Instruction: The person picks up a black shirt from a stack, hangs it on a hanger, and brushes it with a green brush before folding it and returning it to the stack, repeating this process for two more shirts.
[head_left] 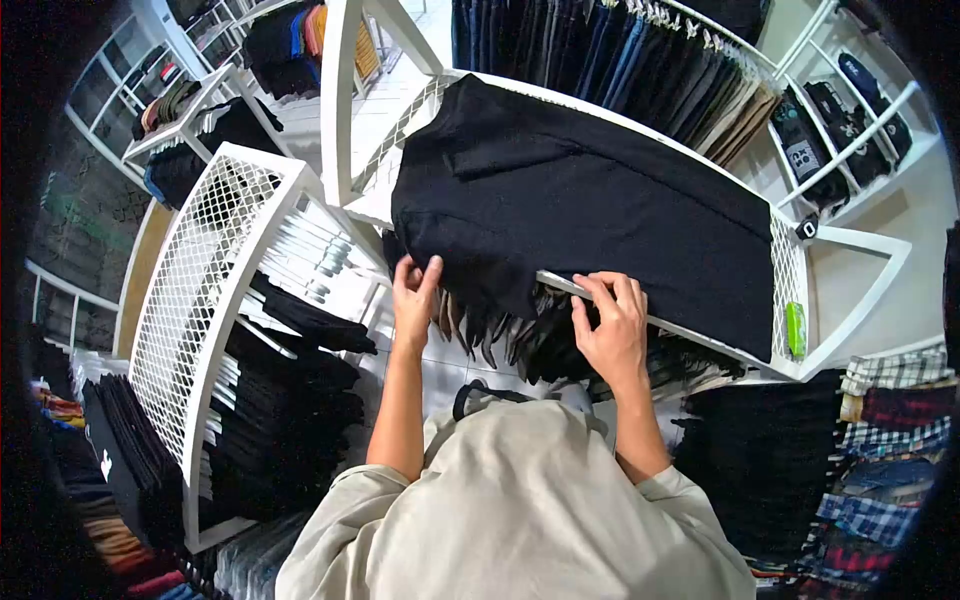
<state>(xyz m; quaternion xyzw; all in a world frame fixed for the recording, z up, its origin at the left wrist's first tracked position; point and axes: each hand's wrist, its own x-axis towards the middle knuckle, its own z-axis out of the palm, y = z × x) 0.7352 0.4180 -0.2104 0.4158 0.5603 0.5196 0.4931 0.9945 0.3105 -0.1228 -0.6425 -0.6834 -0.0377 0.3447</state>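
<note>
A black shirt (600, 200) lies spread along a white mesh shelf (788, 280), one sleeve laid across its upper part. Part of its cloth droops over the front edge at the left. At that near left corner, my left hand (412, 300) has thumb and bent fingers on the shirt's edge, with dark cloth between them. My right hand (615, 325) is at the shelf's front rail, fingers apart, the fingertips at the shirt's near edge. It grips nothing that I can see.
A second white mesh rack (225, 240) with dark clothes on hangers stands at the left. Jeans and trousers (610, 70) hang behind the shelf. A bright green object (795, 330) is at the shelf's right end. Plaid shirts (885, 470) hang at lower right.
</note>
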